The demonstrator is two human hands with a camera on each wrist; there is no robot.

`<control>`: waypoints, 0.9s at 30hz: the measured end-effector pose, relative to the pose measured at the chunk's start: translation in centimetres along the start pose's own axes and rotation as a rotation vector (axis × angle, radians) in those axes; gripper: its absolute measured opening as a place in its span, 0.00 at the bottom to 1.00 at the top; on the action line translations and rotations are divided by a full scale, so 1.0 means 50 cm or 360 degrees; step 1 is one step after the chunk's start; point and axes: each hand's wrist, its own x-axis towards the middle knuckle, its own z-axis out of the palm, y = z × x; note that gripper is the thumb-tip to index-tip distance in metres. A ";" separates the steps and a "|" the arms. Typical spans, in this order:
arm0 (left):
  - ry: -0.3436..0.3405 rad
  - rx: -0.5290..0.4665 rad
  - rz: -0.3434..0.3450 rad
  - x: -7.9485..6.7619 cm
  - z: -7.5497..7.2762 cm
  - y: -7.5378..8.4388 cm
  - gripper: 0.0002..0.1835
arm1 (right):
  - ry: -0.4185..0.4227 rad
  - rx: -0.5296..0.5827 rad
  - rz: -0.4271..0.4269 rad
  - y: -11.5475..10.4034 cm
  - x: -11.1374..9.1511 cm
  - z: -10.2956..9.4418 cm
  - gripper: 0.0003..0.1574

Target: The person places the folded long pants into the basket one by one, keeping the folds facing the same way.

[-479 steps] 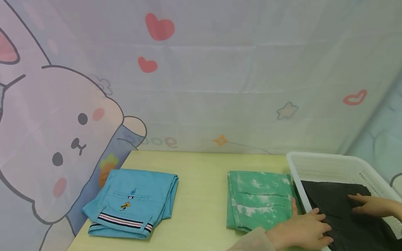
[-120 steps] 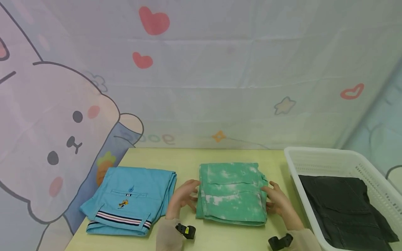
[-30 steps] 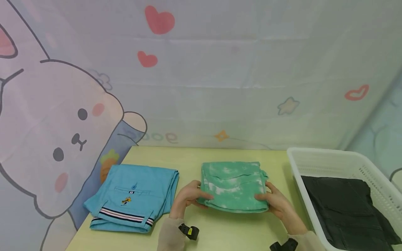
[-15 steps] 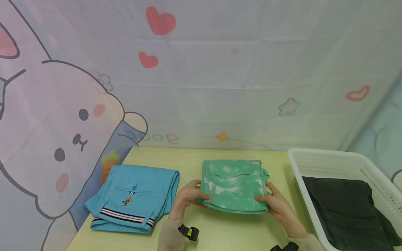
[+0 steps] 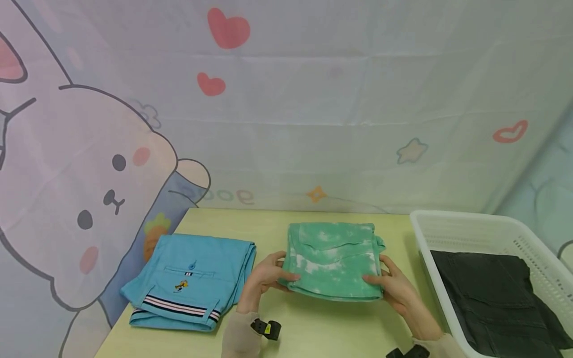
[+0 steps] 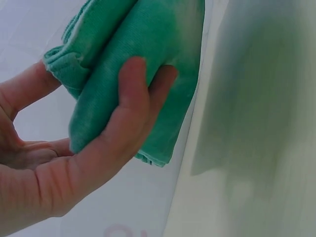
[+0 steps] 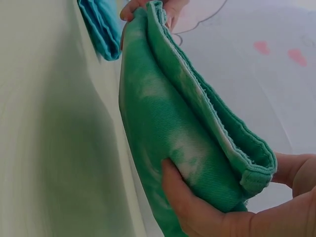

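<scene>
Folded green trousers [image 5: 331, 258] with white tie-dye patches are held up in both hands over the middle of the table. My left hand [image 5: 267, 273] grips their left edge, thumb on top and fingers underneath. At the opposite edge my right hand [image 5: 398, 288] pinches them the same way. In the left wrist view, fingers [image 6: 131, 94] curl against the green cloth, and a shadow lies on the tabletop apart from it. The right wrist view shows the stacked layers of the trousers [image 7: 173, 118] with a stitched edge, tilted between the two hands.
Folded light-blue trousers [image 5: 197, 278] with a striped waistband lie on the left of the yellow table [image 5: 309, 333]. A white plastic basket [image 5: 465, 219] stands on the right, holding folded black trousers [image 5: 497, 298]. A printed curtain [image 5: 313, 99] hangs behind the table.
Both hands were at the basket with the black trousers earlier, then moved to the green trousers, which shifted left to mid-table. They have since been gripped and raised slightly.
</scene>
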 end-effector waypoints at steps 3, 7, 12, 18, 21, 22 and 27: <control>-0.0013 0.0012 0.0011 -0.002 -0.002 0.005 0.40 | -0.0015 -0.0003 -0.0008 -0.005 -0.003 0.000 0.42; -0.0025 0.0012 0.0015 -0.003 -0.004 0.010 0.40 | -0.0003 -0.0006 0.0004 -0.010 -0.007 0.002 0.41; -0.0041 0.0009 0.0022 -0.006 -0.004 0.013 0.40 | 0.0025 -0.0018 0.0024 -0.018 -0.014 0.005 0.41; -0.0041 0.0046 0.0057 -0.014 0.000 0.022 0.40 | 0.0038 -0.0056 -0.0005 -0.028 -0.026 0.005 0.42; -0.0040 0.0062 0.0063 -0.019 0.002 0.026 0.40 | 0.0036 -0.0068 -0.0021 -0.030 -0.030 0.003 0.42; -0.0038 0.0072 0.0063 -0.021 0.002 0.027 0.41 | 0.0035 -0.0072 -0.0025 -0.031 -0.031 0.002 0.42; -0.0025 0.0136 0.0069 -0.028 0.004 0.030 0.43 | 0.0027 -0.0088 -0.0055 -0.032 -0.036 -0.001 0.42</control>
